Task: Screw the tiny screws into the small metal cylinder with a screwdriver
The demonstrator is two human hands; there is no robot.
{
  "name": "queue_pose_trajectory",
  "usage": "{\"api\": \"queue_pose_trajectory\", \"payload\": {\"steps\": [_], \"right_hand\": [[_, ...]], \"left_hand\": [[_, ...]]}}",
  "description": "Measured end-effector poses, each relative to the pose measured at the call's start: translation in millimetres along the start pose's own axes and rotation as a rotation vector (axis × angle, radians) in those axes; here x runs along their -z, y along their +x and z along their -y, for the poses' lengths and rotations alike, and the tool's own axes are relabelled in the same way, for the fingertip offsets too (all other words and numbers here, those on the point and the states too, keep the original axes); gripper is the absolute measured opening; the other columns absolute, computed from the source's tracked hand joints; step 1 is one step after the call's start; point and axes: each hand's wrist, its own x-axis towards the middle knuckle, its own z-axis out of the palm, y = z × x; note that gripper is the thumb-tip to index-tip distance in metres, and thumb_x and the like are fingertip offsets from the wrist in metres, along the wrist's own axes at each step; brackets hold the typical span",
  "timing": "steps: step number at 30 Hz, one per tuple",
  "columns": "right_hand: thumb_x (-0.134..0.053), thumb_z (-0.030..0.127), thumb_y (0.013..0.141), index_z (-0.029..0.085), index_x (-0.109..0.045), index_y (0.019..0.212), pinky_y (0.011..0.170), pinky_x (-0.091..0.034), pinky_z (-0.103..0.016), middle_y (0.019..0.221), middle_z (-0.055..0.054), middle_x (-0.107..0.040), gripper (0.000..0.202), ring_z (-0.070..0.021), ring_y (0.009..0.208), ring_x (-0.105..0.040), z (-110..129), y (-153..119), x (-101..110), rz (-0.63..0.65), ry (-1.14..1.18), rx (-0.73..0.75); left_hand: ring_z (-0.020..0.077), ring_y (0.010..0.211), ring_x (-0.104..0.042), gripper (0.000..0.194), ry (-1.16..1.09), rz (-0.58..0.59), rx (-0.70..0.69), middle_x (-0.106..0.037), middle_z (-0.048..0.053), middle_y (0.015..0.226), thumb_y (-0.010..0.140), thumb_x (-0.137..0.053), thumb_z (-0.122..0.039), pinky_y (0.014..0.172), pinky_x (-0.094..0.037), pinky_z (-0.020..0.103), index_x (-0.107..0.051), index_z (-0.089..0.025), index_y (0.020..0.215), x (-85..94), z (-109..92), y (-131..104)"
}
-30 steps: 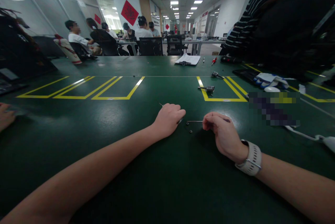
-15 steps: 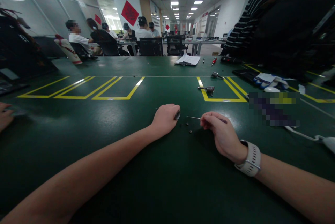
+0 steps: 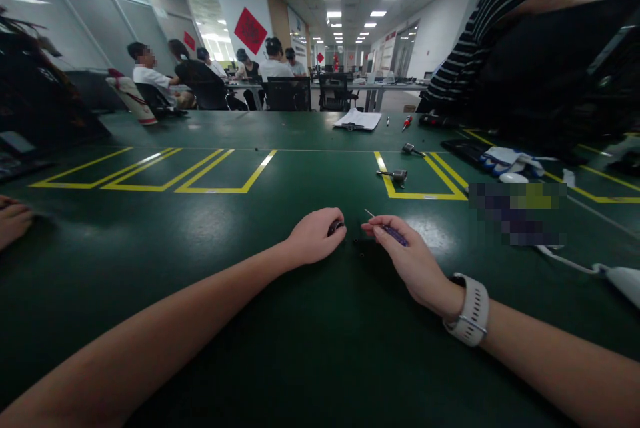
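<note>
My left hand point(image 3: 314, 237) is wrapped around a dark, round-ended metal part point(image 3: 335, 227); the fingers cover most of it. Facing it across a narrow gap, my right hand point(image 3: 407, 251) grips a thin screwdriver point(image 3: 395, 235) with a purple handle. Its slim shaft points up and to the left, apart from the metal part. Tiny dark ring-like pieces point(image 3: 361, 255) lie on the green table point(image 3: 310, 348) between my hands. Beyond them lie two metal parts with shafts, a nearer one point(image 3: 395, 176) and a farther one point(image 3: 412, 149).
Yellow tape outlines point(image 3: 210, 191) mark the table. A clipboard with paper point(image 3: 357, 119) and a red screwdriver point(image 3: 407, 123) lie at the back. Gloves point(image 3: 513, 160) and a white cable point(image 3: 570, 261) are on the right. Another person's hand point(image 3: 14, 221) rests at the left edge.
My right hand has tilted the screwdriver, so its shaft now points upward and shows shorter, with more handle visible. The left hand has turned the metal part, and its open end shows less.
</note>
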Motion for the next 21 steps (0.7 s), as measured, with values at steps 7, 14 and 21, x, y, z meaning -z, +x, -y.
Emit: {"api": "queue_pose_trajectory", "payload": {"steps": [7, 14, 21], "right_hand": [[-0.050, 0.032, 0.086, 0.023, -0.060, 0.101, 0.091, -0.043, -0.042, 0.107, -0.005, -0.063, 0.020, -0.0211, 0.103, -0.057, -0.2, -0.9, -0.2, 0.017, -0.057, 0.027], [-0.048, 0.028, 0.086, 0.022, -0.055, 0.101, 0.091, -0.042, -0.043, 0.112, -0.006, -0.061, 0.018, -0.0222, 0.104, -0.056, 11.1, -5.7, -4.4, 0.167, -0.251, 0.074], [-0.050, 0.031, 0.085, 0.021, -0.050, 0.107, 0.091, -0.044, -0.047, 0.119, -0.012, -0.058, 0.024, -0.0259, 0.108, -0.057, 7.2, -7.5, -15.5, 0.377, -0.429, 0.250]], "left_hand": [[0.0151, 0.068, -0.050, 0.024, 0.000, -0.001, -0.048, -0.055, 0.002, 0.074, 0.087, -0.039, -0.031, 0.061, -0.038, 0.028, -0.055, -0.015, 0.080, 0.1, -3.7, -2.3], [0.0141, 0.065, -0.048, 0.032, -0.113, -0.258, 0.017, -0.052, 0.000, 0.069, 0.090, -0.035, -0.039, 0.061, -0.038, 0.028, -0.053, -0.016, 0.077, -0.8, 3.2, -2.0], [0.0163, 0.081, -0.049, 0.017, -0.176, -0.411, -0.040, -0.053, 0.005, 0.088, 0.084, -0.040, -0.027, 0.075, -0.042, 0.030, -0.050, -0.015, 0.091, -3.9, 8.4, -5.3]]}}
